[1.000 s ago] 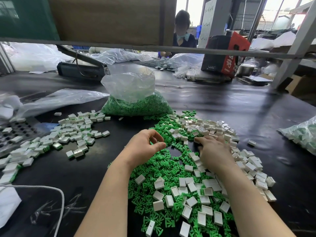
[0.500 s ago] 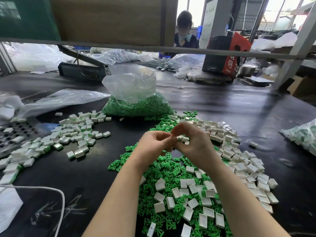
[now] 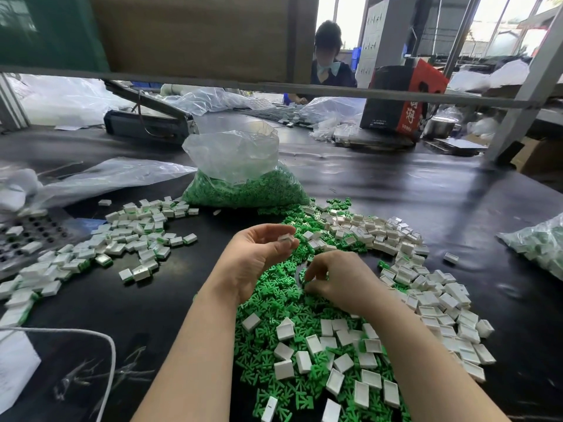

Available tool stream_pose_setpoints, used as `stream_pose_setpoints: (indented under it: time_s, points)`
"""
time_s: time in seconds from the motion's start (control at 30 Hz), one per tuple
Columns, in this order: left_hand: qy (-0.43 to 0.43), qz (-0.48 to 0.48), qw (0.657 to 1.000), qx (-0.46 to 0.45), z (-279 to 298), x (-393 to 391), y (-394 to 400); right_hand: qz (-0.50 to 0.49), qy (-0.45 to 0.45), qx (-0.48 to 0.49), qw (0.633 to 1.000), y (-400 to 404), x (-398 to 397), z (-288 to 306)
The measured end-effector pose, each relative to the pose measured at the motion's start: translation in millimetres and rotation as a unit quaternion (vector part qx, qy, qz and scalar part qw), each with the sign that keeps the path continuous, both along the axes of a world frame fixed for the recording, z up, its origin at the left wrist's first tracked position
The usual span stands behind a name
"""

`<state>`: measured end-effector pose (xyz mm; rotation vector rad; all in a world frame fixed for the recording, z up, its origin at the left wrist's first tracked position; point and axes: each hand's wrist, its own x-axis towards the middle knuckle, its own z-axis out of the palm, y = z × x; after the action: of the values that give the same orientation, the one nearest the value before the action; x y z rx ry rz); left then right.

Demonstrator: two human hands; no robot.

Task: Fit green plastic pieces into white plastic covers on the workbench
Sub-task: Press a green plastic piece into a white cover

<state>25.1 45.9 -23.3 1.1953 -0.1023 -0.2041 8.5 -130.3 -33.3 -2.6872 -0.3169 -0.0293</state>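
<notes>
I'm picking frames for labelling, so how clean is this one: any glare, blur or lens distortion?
Head view: wide-angle bending curves the shelf bar and the post at right; the windows behind are blown out; soft sheen streaks the black workbench; the left hand with its white cover and the right hand look fairly sharp.

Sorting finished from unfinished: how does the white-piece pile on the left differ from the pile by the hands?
The left pile holds white covers closed, green showing at their edges; the near pile mixes empty covers, many open side up, with loose green pieces. The left pile lies apart from both hands; the right hand reaches into the near pile. Both lie on the black workbench.
</notes>
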Motion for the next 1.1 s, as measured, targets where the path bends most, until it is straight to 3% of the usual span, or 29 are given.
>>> stream_pose_setpoints:
  time_s: [0.1,0.17,0.3,0.43,0.87,1.1]
  points:
    - [-0.005,-0.005,1.000,0.030,1.1,-1.0,1.4,-0.024,-0.013,0.072,0.997,-3.3,0.2,-3.7]
    - [-0.010,-0.010,0.999,0.041,1.5,-1.9,2.0,-0.043,-0.026,0.175,0.983,-3.2,-0.7,-0.3]
    - [-0.005,-0.011,0.999,0.047,1.5,-1.6,1.1,-0.057,-0.042,0.429,0.901,-1.1,-4.7,9.0]
    - [-0.004,-0.016,0.998,0.063,0.6,-1.5,-3.1,-0.026,-0.013,0.550,0.835,1.4,-8.4,14.2]
    - [-0.021,-0.013,1.000,-0.001,2.3,-1.1,-6.7,-0.032,-0.001,0.577,0.816,1.8,-8.0,18.1]
    - [-0.024,-0.019,0.998,0.047,1.9,-2.4,-7.9,0.007,-0.009,0.530,0.848,1.8,-8.8,17.5]
